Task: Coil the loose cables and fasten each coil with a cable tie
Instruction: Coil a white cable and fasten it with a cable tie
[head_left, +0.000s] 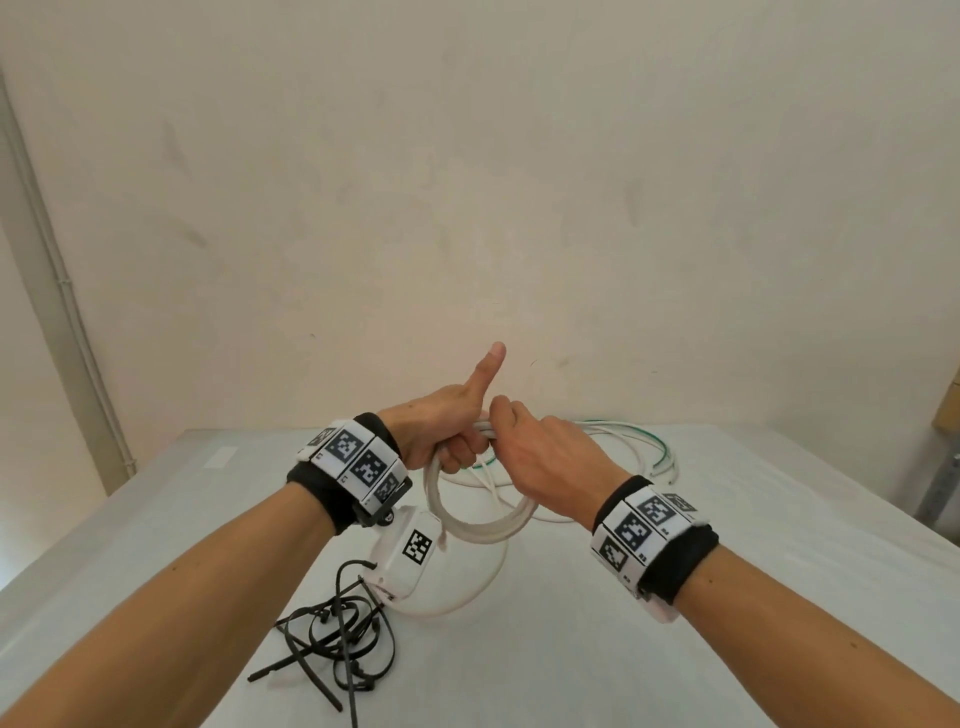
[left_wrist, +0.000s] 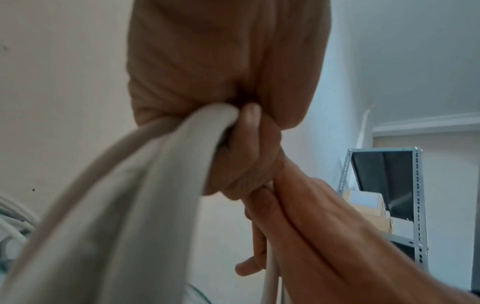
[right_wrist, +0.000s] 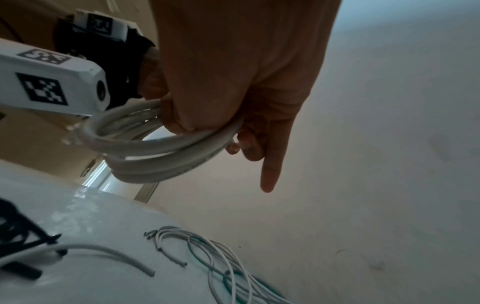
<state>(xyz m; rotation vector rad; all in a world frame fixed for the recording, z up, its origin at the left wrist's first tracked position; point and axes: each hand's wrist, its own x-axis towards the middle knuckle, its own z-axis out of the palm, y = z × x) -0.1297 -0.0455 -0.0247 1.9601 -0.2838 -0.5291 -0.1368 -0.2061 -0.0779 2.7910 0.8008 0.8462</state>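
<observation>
We hold a coil of thick white cable (head_left: 480, 525) in the air above a table (head_left: 675, 649) covered in pale sheeting, both hands meeting at the top of the loops. Our left hand (head_left: 441, 431) is wrapped around the bundled turns, fingers curled under them, while its thumb (head_left: 485, 366) sticks straight up and away from the cable. Our right hand (head_left: 545, 457) closes over the same bundle from the other side, knuckles toward us, touching the left hand. From the right wrist we see the coil (right_wrist: 155, 148) as several stacked turns passing under the palm, with one finger (right_wrist: 270, 170) of the right hand extended and clear of the cable. From the left wrist the turns (left_wrist: 145, 185) rise blurred into the left fist, and the right hand (left_wrist: 324, 236) grips a single strand running downward just beside it.

One loose length of the same white cable (head_left: 467, 587) curves down to the tabletop beneath the coil. Behind our hands lies a heap of thinner white and green wires (head_left: 639, 441), uncoiled. A tangle of black cable ties (head_left: 337, 639) rests on the sheeting near our left forearm. A plain cream wall (head_left: 467, 182) stands behind the table, and a grey metal shelving rack (left_wrist: 418, 205) appears in the left wrist view.
</observation>
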